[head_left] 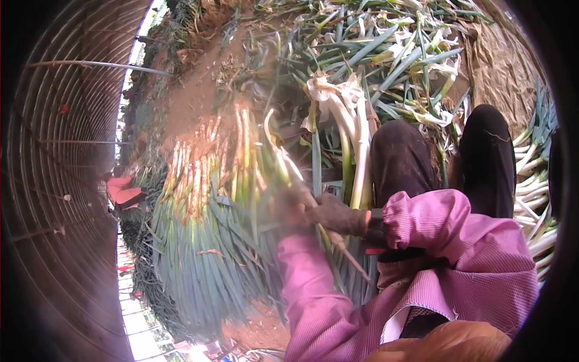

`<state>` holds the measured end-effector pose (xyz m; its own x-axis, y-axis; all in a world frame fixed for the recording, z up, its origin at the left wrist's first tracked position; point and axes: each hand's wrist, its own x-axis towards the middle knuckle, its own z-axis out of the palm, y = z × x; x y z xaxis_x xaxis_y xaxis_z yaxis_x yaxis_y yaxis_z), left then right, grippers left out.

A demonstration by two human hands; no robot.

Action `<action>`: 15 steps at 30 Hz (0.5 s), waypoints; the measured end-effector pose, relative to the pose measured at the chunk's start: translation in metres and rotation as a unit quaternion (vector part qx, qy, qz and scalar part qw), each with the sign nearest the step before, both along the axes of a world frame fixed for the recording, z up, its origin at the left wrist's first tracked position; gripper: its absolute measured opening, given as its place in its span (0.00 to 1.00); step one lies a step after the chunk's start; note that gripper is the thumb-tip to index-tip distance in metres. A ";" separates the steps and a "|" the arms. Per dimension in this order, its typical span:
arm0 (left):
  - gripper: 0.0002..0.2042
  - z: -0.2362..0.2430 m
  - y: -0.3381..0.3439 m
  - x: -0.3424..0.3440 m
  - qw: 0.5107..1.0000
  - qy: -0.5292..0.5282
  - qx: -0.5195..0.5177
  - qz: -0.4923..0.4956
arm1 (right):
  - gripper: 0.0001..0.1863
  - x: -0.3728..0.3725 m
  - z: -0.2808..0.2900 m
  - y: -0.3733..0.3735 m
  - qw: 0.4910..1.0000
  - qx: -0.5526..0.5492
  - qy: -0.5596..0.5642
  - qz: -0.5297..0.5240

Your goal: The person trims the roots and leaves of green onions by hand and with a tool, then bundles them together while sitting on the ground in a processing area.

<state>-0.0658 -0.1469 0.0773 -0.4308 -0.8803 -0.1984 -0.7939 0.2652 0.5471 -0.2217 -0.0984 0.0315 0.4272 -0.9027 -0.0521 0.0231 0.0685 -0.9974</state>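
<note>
My right hand (339, 215), in a dark glove, is closed around a green onion (288, 164). Its pale stalk points up and away past my fingers, and a brownish, withered leaf end (350, 256) trails below toward my lap. Close against it, my left hand (291, 206) is smeared by motion, so its fingers cannot be made out. Just beyond my right hand, several clean white green onions (360, 139) lean beside my knee. Left of my hands lies a wide bundle of soil-covered green onions (202, 175), roots away from me and green leaves toward me.
A heap of stripped leaves and skins (392, 54) covers the ground ahead. White-stalked onions (531, 205) lie beyond my right knee, near a brown sheet (500, 60). Bare soil (193, 90) shows at far left. A person in red (123, 190) is beside the ribbed tunnel wall (66, 151).
</note>
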 end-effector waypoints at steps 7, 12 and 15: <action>0.15 -0.080 0.064 0.031 0.941 -0.274 -0.031 0.197 | 0.15 -0.007 0.013 0.049 0.994 -0.074 0.004 0.076; 0.15 -0.060 0.084 0.048 0.925 -0.304 -0.032 0.226 | 0.21 0.005 0.026 0.097 0.979 0.157 0.019 0.126; 0.15 -0.055 0.112 0.052 0.919 -0.320 -0.029 0.230 | 0.20 -0.009 0.066 0.091 0.978 0.165 -0.013 0.129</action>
